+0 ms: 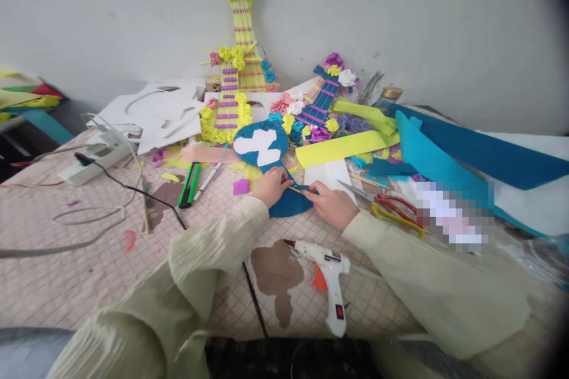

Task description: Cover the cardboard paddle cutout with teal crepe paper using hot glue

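Note:
A blue paper-covered shape [288,204] with a round upper part and white patches lies at the middle of the table. Across its lower part runs a thin wooden stick [297,189]. My left hand [272,185] is closed on the stick's left end, resting on the blue shape. The fingers of my right hand [331,204] pinch the stick's right end. Nearer to me, below both hands, a white glue gun [329,275] lies on its side with a small red light on.
Decorated paper instruments [229,100] lean at the wall. Scissors [393,204] lie right of my right hand, near blue paper [444,160]. On the left are a green cutter [189,185], a white pen [207,182], a power strip [98,157] and cables.

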Tool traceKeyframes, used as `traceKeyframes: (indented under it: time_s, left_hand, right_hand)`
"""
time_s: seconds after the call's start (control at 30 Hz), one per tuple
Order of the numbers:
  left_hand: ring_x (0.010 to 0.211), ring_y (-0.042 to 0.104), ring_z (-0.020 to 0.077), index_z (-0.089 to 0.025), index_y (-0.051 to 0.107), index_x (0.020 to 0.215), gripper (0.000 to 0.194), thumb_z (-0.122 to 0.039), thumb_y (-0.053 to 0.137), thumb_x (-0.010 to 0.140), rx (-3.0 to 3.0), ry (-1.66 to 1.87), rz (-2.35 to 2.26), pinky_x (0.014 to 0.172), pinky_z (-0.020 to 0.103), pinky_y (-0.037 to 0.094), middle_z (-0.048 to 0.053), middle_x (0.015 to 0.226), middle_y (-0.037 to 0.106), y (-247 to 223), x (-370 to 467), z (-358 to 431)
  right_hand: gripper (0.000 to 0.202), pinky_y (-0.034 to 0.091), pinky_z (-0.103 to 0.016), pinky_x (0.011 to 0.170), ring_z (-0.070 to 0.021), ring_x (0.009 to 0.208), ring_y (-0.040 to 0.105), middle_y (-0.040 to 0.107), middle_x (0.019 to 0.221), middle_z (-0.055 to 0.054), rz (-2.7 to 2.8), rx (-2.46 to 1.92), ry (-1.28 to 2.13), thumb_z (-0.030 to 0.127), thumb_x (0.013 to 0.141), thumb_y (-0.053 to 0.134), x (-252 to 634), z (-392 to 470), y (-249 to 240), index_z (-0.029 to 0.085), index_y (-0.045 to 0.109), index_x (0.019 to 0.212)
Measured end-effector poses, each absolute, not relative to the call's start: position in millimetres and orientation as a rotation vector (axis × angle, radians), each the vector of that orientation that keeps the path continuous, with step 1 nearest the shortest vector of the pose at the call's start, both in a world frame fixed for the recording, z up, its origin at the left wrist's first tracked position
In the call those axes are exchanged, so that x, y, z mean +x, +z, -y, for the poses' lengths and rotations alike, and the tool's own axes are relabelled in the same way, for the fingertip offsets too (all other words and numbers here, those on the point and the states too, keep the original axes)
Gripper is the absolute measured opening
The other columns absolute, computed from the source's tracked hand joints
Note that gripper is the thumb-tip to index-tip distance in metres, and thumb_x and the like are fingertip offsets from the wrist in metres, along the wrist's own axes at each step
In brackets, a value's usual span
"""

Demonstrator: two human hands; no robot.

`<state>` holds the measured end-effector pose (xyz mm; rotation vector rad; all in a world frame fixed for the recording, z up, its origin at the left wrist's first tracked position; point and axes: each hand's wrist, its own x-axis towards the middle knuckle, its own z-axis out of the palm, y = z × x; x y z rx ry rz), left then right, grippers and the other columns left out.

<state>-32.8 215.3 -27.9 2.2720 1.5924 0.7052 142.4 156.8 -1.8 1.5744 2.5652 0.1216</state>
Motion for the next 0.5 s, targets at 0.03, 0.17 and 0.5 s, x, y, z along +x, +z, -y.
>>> traceKeyframes:
  time_s: [0.03, 0.17, 0.5]
  left_hand:
    - [0.068, 0.054, 0.0168, -0.017, 0.054, 0.072, 0.017, -0.032, 0.056, 0.077, 2.273, 0.71, -1.594, 0.061, 0.029, 0.042, 0.003, 0.075, 0.056, -28.6, -32.3, -215.3]
    - [0.07, 0.056, 0.0178, -0.016, 0.055, 0.074, 0.019, -0.029, 0.046, 0.082, 2.287, 0.732, -1.554, 0.064, 0.03, 0.044, 0.006, 0.078, 0.059, -27.6, -34.1, -217.3]
    - [0.094, 0.053, 0.0183, -0.018, 0.06, 0.098, 0.024, -0.021, 0.04, 0.085, 2.711, 0.555, -1.074, 0.086, 0.032, 0.042, 0.007, 0.1, 0.059, -10.8, -64.7, -176.1]
  right_hand:
    - [0.041, 0.032, -0.026, 0.051, -0.0134, 0.069, 0.057, 0.051, 0.111, -0.007, -2.579, 1.555, 0.122, 0.025, 0.087, 0.031, 143.4, -157.2, -2.9, 0.031, 0.043, 0.126]
    - [0.04, 0.031, -0.026, 0.051, -0.0124, 0.067, 0.056, 0.052, 0.107, -0.006, -2.601, 1.499, 0.126, 0.026, 0.088, 0.03, 146.9, -160.4, -6.4, 0.032, 0.043, 0.126]
    - [0.045, 0.036, -0.027, 0.054, -0.0142, 0.071, 0.058, 0.051, 0.109, -0.006, -2.538, 1.531, 0.031, 0.018, 0.086, 0.033, 146.2, -166.3, -3.5, 0.033, 0.042, 0.127]
